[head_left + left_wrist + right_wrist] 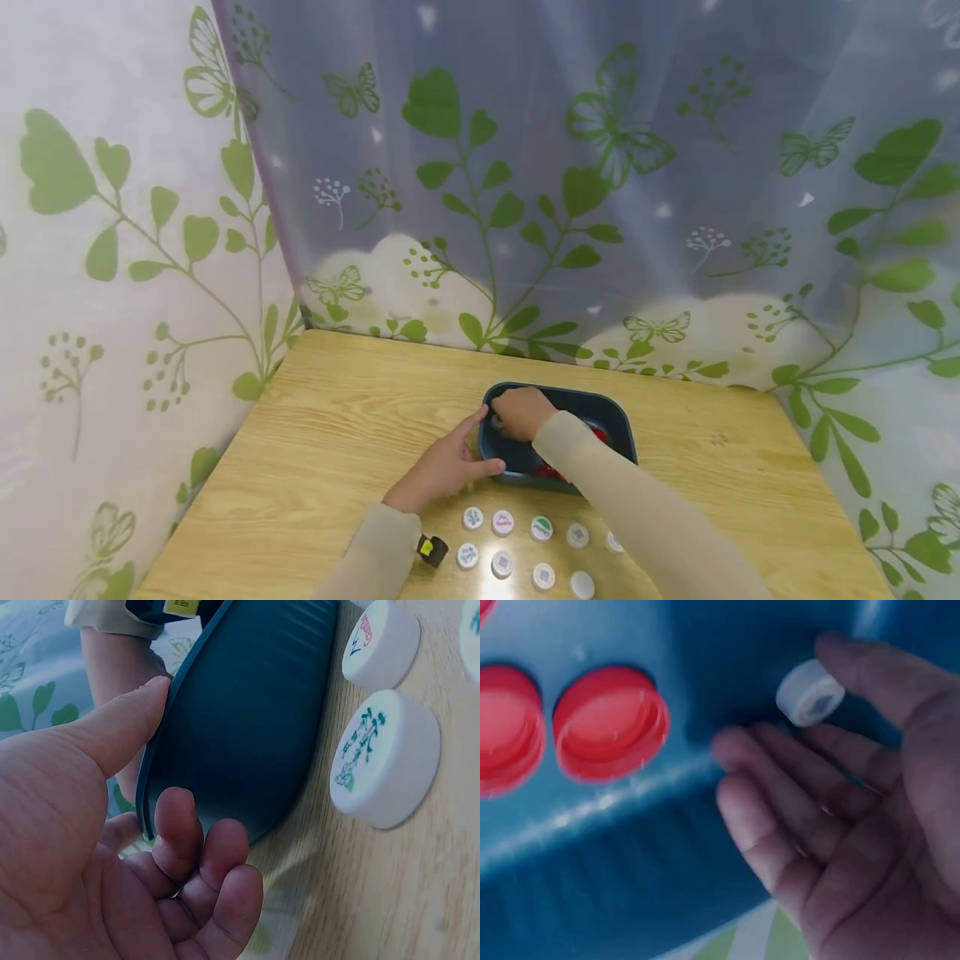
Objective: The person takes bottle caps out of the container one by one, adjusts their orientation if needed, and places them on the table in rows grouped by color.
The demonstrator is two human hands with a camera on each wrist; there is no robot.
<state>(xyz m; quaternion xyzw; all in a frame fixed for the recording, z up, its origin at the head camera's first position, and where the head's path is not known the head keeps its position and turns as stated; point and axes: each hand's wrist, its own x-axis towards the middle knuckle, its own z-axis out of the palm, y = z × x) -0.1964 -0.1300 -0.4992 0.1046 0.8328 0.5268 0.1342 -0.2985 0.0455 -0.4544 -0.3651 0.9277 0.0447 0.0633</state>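
A dark blue plastic bin (622, 421) stands on the wooden table. My left hand (442, 468) grips its near-left corner, thumb and forefinger on the rim, the other fingers (225, 847) curled beside the outer wall. Inside the bin, at its left end, my right hand (522, 412) pinches a small white bottle cap (810, 694) between thumb and fingers. The cap is tilted, with a grey mark on its face. Red bottle caps (611, 724) lie hollow side up on the bin's floor, apart from the right hand.
White printed bottle caps (542, 527) lie in two rows on the table before the bin, one partly behind the right sleeve (645, 508). A black strap piece with a yellow label (432, 548) is at the left wrist. Leaf-patterned curtains (495, 208) border the table.
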